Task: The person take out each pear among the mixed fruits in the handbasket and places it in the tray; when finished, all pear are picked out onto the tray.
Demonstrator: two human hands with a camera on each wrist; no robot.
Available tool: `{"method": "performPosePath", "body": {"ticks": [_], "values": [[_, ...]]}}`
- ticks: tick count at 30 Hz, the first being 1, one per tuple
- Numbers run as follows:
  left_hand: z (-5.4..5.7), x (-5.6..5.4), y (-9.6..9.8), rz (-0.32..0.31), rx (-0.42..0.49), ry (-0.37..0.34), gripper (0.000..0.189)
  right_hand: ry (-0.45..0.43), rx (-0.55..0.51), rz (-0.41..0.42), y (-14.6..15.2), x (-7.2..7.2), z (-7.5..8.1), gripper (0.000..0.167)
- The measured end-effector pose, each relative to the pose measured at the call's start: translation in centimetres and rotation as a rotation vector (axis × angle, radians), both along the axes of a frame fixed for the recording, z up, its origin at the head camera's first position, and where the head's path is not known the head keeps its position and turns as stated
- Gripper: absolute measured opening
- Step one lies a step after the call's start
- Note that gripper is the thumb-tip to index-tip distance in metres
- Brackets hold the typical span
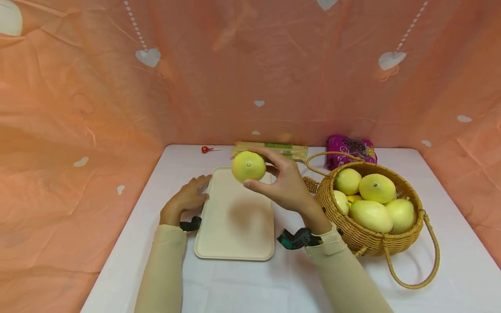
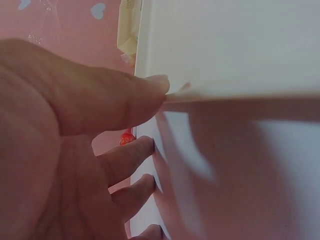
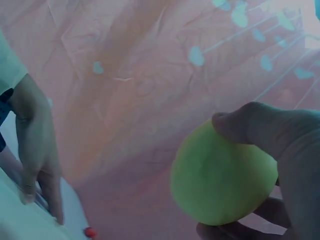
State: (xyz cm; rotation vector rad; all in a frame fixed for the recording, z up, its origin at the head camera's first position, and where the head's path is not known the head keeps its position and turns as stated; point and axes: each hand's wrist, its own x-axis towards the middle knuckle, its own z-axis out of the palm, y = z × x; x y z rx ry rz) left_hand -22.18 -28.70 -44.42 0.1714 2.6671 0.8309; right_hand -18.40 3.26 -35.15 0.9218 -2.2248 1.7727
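Because the right hand (image 1: 290,184) pinches the yellow fruit (image 1: 248,167) between thumb and fingers, raised above the tray (image 1: 221,239), a loosened grip could let the round skin slip, and the fruit might bounce or roll past the rim. Beside the tray's left edge, the left hand (image 1: 188,196) lies relaxed, gripping nothing, its thumb at the rim; an uneven push there could shift the tray. Just right of the right hand's wrist stands the basket (image 1: 368,242), which an outward swing of that arm might knock.

Beyond the right hand, the long pale packet (image 1: 298,152) is partly covered by its fingers, and the basket overlaps the purple bag (image 1: 337,157) farther right. Whatever lies under the basket's top fruits (image 1: 371,216) is hidden. The left wrist view is dim, so how hard the thumb presses, I cannot tell.
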Motion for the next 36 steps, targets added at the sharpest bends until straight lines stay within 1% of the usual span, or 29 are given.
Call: {"method": "performPosePath", "body": {"ticks": [4,7,11,15,20,26,30,32,36], "values": [[0.0,-0.1,0.0,0.026,0.004,-0.029,0.073,-0.030,-0.001,0.004,-1.5,-1.5,-1.1,0.072],[0.0,-0.2,0.0,0.034,0.002,-0.034,0.073,-0.043,0.006,0.003,-2.4,-2.6,-1.6,0.071],[0.0,-0.2,-0.1,0.031,-0.002,-0.016,0.073,-0.071,0.014,0.003,-3.4,-4.1,-2.0,0.069],[0.0,0.0,-0.1,0.016,0.003,0.009,0.073,-0.089,0.034,0.001,-4.3,-5.5,-2.4,0.069],[0.0,0.0,0.0,-0.002,0.002,0.030,0.073,-0.115,0.060,0.001,-5.2,-7.2,-3.4,0.067],[0.1,0.1,0.0,-0.011,0.005,0.048,0.072,-0.201,0.076,0.012,-6.1,-8.7,-5.6,0.066],[0.0,0.0,0.0,-0.020,0.002,0.063,0.072,-0.251,0.083,-0.005,-6.5,-9.2,-7.3,0.067],[-0.1,-0.1,-0.1,-0.024,-0.002,0.061,0.072,-0.265,0.090,-0.018,-6.8,-9.5,-8.2,0.067],[-0.2,-0.1,-0.1,-0.011,0.001,0.033,0.072,-0.281,0.116,-0.042,-7.2,-9.8,-9.7,0.066]]}}
